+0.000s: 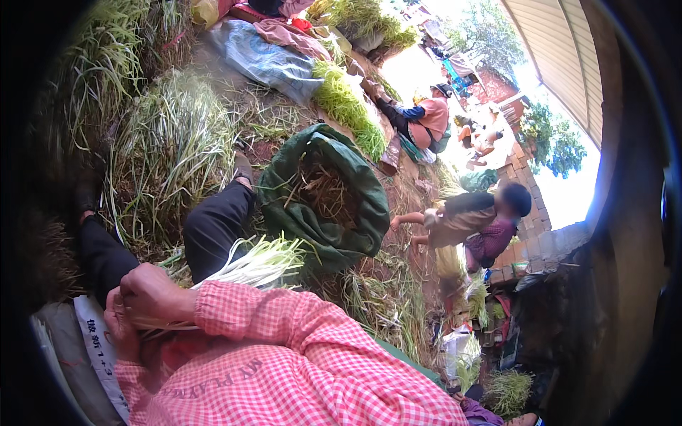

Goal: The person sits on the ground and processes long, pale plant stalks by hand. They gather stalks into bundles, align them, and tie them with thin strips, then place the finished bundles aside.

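Note:
My right hand [154, 293] is curled, its fingers meeting my left hand [122, 327] over my lap. A bundle of pale, leek-like stalks [261, 261] runs under my right forearm, its light-green ends fanning out beyond the sleeve. The other ends reach my left hand, which closes around them. What my right fingers pinch is hidden. Past my right knee stands an open dark-green woven sack [341, 242] with dry plant trimmings [322, 191] inside. Between my feet lies a large heap of long green-white stalks [170, 138].
A white printed sack [96, 341] lies by my left side. More stalks [96, 69] are piled at the upper left. Beyond the green sack, a standing child [469, 218] is close to a seated person [426, 120]. Trimmings [389, 303] litter the ground on my right.

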### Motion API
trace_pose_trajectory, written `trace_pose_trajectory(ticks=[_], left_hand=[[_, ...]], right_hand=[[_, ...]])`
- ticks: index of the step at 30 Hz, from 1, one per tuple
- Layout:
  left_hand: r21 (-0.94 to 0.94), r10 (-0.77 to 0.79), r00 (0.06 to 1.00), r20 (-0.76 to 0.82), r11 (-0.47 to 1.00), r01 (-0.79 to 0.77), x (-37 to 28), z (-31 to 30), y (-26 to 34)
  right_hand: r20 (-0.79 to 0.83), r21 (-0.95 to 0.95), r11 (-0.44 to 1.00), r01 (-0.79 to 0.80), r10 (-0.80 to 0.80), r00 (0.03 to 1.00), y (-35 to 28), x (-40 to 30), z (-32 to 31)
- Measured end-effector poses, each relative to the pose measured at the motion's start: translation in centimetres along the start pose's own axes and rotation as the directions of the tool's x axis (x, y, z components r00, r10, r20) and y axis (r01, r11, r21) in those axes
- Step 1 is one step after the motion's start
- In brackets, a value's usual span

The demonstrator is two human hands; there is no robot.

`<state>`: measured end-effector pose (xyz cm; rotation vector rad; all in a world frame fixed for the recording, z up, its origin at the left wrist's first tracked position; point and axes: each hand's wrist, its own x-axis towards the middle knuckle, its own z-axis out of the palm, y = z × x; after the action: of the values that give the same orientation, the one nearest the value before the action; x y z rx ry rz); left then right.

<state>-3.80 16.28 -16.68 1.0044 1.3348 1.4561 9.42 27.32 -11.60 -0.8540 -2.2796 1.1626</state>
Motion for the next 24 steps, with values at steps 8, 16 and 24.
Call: trace_pose_trajectory(ticks=[8,16,24], left_hand=[[-0.011,0.037,0.995,-0.098,0.999,-0.038,-0.2,1.9,2.2],[-0.008,0.058,0.991,-0.123,0.998,-0.059,0.1,1.9,0.9],[-0.077,-0.035,0.995,-0.093,0.997,0.028,0.1,1.4,1.4]], right_hand=[[-0.730,0.536,0.806,0.253,0.291,0.618,0.9,3.9,-33.3],[-0.644,0.207,0.971,-0.121,0.229,0.730,0.3,-1.4,-38.5],[0.290,-0.441,0.883,0.158,-0.026,0.957,-1.2,-9.3,-7.9]])
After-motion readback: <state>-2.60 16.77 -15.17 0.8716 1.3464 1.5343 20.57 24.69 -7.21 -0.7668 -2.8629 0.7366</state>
